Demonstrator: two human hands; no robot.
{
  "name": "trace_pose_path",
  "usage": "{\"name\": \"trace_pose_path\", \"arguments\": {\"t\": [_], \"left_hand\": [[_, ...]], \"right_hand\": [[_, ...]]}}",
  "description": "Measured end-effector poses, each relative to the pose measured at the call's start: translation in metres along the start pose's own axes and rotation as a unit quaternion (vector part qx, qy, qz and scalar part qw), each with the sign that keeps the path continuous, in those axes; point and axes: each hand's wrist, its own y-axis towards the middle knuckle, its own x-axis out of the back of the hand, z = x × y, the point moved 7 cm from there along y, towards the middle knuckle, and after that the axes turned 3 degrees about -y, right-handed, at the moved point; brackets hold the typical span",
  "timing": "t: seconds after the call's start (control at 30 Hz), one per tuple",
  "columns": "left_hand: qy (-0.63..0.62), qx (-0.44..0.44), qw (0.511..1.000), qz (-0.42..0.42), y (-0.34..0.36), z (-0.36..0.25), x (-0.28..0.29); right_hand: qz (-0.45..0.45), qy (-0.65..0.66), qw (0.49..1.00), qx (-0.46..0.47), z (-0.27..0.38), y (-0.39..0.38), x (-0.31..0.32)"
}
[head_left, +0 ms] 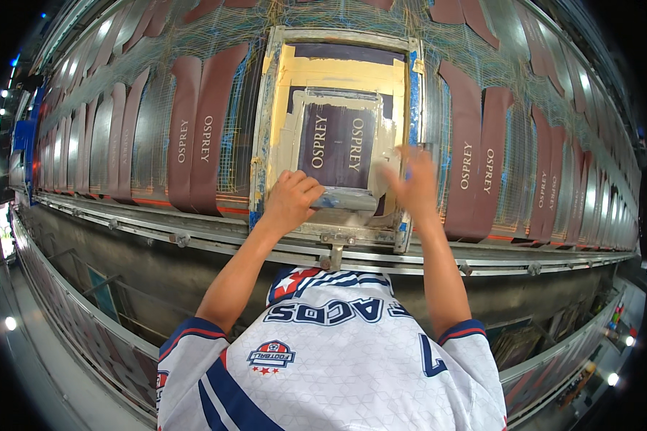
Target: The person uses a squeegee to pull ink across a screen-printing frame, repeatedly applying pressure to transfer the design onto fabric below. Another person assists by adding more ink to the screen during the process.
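Note:
A screen-printing frame (261, 144) lies on the long table ahead of me. Cream tape and smeared ink surround its dark mesh window (336, 140), which carries pale lettering. At the window's near end lies a flat grey squeegee-like bar (349, 199). My left hand (293, 199) has its fingers curled at the bar's left end and appears to grip it; the thumb side is partly hidden. Over the frame's right side is my right hand (413, 179), smeared by motion. Whether it holds anything cannot be made out.
Maroon printed strips (201, 136) lie in pairs left of the frame, and more maroon strips (471, 158) lie to the right. A metal rail (216, 242) runs along the table's near edge. A bracket (332, 251) joins the frame's near side there. Coloured streaks cover the tabletop.

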Motion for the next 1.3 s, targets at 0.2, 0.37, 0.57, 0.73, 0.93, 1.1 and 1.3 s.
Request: {"name": "trace_pose_path", "arguments": {"t": [0.2, 0.37, 0.57, 0.73, 0.93, 1.1, 1.3], "left_hand": [[0.007, 0.007, 1.000, -0.008, -0.003, 0.000, -0.004], [0.001, 0.010, 0.999, -0.047, -0.010, 0.005, 0.009], [-0.010, 0.004, 0.997, -0.076, -0.037, 0.033, 0.045], [-0.002, 0.036, 0.998, -0.054, -0.103, 0.137, 0.118], [0.040, 0.033, 0.997, -0.050, -0.161, 0.218, 0.169], [0.013, 0.043, 0.999, -0.007, -0.163, 0.245, 0.175], [0.011, 0.011, 1.000, -0.026, -0.190, 0.250, 0.173]], "right_hand": [[-0.078, -0.031, 0.934, -0.347, -0.138, 0.002, -0.010], [-0.078, 0.053, 0.949, -0.301, -0.140, 0.005, -0.002], [-0.144, 0.057, 0.955, -0.252, -0.084, 0.024, -0.014], [-0.153, 0.127, 0.934, -0.296, 0.020, 0.040, -0.139], [-0.171, 0.165, 0.930, -0.280, 0.131, 0.059, -0.210], [-0.185, 0.126, 0.933, -0.282, 0.141, 0.063, -0.224], [-0.188, 0.084, 0.939, -0.274, 0.133, 0.065, -0.249]]}}
